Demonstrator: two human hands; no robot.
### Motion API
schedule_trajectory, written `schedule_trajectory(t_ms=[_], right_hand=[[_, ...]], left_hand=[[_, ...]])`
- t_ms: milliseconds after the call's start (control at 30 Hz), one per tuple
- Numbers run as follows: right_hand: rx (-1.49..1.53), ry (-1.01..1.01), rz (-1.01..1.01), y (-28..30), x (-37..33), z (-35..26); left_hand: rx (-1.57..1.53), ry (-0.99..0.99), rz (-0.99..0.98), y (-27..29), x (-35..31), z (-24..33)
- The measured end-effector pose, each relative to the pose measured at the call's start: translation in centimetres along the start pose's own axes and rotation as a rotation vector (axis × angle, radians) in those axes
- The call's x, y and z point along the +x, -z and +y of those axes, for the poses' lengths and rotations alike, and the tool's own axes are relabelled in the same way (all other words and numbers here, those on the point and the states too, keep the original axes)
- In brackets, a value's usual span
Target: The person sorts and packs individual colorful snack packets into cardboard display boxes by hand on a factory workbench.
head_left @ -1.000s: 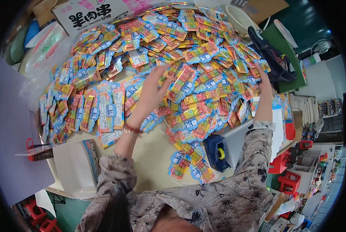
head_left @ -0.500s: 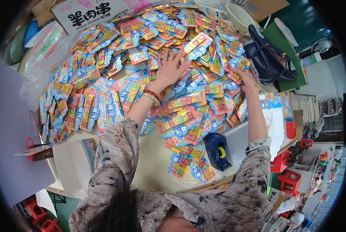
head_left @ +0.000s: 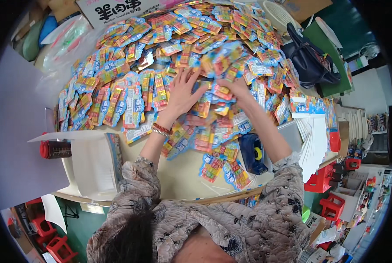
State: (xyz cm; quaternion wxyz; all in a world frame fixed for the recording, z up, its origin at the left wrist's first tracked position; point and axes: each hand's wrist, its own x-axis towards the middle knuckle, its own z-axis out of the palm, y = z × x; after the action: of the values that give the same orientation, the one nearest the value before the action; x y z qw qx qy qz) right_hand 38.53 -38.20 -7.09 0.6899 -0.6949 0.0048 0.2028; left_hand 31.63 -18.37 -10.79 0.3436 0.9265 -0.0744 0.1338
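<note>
Colourful candy packs (head_left: 132, 105) with blue scalloped ends lie heaped across the table. My left hand (head_left: 181, 94) rests on the middle of the heap, fingers spread apart, holding nothing. To its right, my right hand (head_left: 239, 90) reaches leftward into the packs, its fingers closed at a candy pack (head_left: 222, 91) and partly hidden. Just beyond both hands, another candy pack (head_left: 226, 57) is smeared by motion. Nearer my body, several packs (head_left: 224, 168) lie apart from the main heap.
A blue tape dispenser (head_left: 250, 153) stands beside my right forearm. White cards (head_left: 310, 142) are fanned at the right, below a dark blue bag (head_left: 307, 61). An open white box (head_left: 93, 164) and a red-lidded cup (head_left: 55, 149) are at the left. A printed carton (head_left: 121, 13) stands behind the heap.
My right hand has swept from the heap's right side to its middle, close to my left hand. Packs between the hands have shifted. The whole view has moved slightly.
</note>
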Motion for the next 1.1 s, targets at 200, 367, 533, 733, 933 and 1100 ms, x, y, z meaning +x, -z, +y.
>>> schedule_trajectory(t_ms=[200, 367, 533, 733, 933, 1100], right_hand=[[-0.199, -0.04, 0.029, -4.5, -2.0, 2.4], [-0.87, 0.254, 0.156, -0.3, -2.1, 6.9], [-0.919, 0.391, 0.237, 3.3, -2.3, 2.7], [0.711, -0.247, 0.27, 3.8, 3.8, 1.0], [0.73, -0.02, 0.268, -1.8, 6.3, -0.1], [0.473, 0.113, 0.3, -0.4, 10.4, 0.8]], left_hand=[[0.242, 0.012, 0.064, 1.2, -5.5, -0.2], [-0.055, 0.014, 0.255, 2.1, -7.3, -1.3], [-0.013, 0.147, 0.398, 2.7, -7.2, -4.3], [0.186, 0.211, 0.141, 2.9, -2.3, -2.0], [0.262, 0.049, 0.144, 0.3, 4.1, -1.7], [0.119, 0.128, -0.088, 1.5, 7.8, -3.6]])
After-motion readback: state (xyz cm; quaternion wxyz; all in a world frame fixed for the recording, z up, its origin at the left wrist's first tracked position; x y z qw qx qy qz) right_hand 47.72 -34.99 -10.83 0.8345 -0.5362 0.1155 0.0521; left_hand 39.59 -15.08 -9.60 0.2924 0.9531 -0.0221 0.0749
